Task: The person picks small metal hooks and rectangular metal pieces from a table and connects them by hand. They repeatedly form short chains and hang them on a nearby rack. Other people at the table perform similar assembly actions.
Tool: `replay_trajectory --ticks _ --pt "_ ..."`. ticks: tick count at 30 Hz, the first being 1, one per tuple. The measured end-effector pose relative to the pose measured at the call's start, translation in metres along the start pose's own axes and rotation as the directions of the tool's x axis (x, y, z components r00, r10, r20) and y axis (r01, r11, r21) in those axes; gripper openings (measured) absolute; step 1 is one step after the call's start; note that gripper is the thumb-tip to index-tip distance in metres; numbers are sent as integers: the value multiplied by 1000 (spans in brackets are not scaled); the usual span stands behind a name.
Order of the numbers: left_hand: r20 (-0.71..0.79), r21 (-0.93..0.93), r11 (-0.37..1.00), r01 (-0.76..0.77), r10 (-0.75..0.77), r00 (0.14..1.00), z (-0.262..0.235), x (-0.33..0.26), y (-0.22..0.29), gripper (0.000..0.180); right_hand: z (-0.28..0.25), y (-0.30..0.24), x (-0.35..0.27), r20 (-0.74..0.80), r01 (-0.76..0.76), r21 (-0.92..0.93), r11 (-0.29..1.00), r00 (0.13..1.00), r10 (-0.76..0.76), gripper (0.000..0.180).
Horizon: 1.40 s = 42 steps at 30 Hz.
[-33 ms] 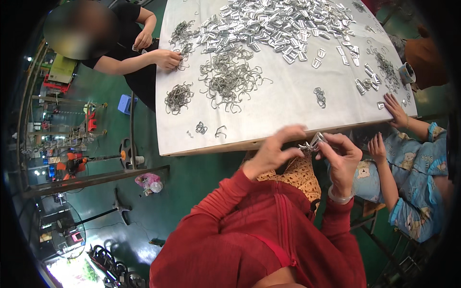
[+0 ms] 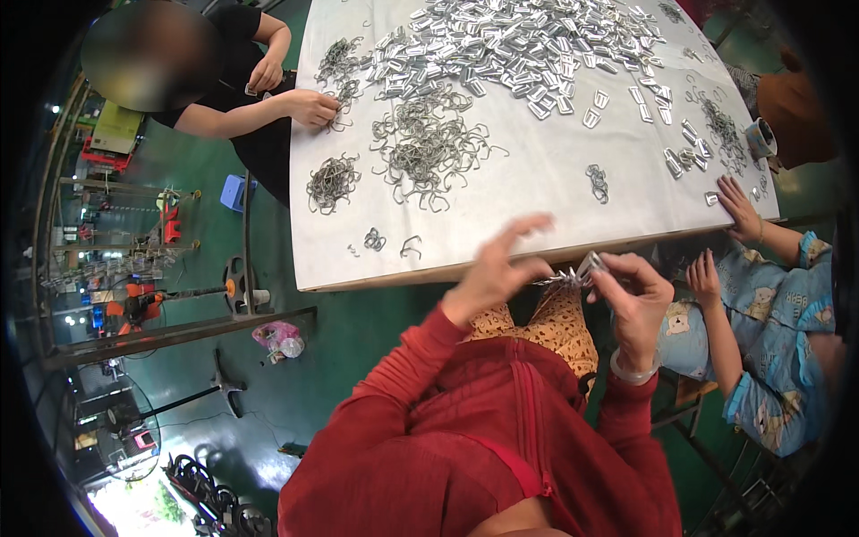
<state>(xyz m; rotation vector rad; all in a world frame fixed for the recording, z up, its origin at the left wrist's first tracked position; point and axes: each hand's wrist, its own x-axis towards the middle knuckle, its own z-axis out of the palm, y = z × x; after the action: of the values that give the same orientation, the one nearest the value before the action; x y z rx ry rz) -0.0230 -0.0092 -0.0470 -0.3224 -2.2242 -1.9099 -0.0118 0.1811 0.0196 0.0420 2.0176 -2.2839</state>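
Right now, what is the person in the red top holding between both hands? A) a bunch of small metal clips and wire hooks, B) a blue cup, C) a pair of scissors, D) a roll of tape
A: the left hand and right hand meet on a small cluster of shiny metal clips and wire hooks, just off the near edge of the white table.

small silver metal clip (image 2: 591,264) w/ bent wire hook (image 2: 557,279) attached, held between hands, just below table edge.
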Motion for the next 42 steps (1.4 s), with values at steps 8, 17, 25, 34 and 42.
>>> replay_trajectory --ticks 8,17,25,34,42 --pt "359 723 565 -398 186 915 -104 136 -91 11 -7 14 3 102 -45 -75 996 993 53 16" --pt "365 671 613 -417 216 906 -101 149 -112 8 -16 17 22 104 21 -149 989 995 -6 18" --pt "152 -58 992 112 -102 983 -12 72 -6 21 -31 31 21 18 45 -2 999 999 -45 23" --pt "208 231 888 -398 355 911 41 31 33 13 -20 14 1 -147 101 30 994 984 -96 19" --pt "196 -277 961 -14 70 978 49 18 26 15 -20 25 4 -7 289 37 957 957 -289 12"
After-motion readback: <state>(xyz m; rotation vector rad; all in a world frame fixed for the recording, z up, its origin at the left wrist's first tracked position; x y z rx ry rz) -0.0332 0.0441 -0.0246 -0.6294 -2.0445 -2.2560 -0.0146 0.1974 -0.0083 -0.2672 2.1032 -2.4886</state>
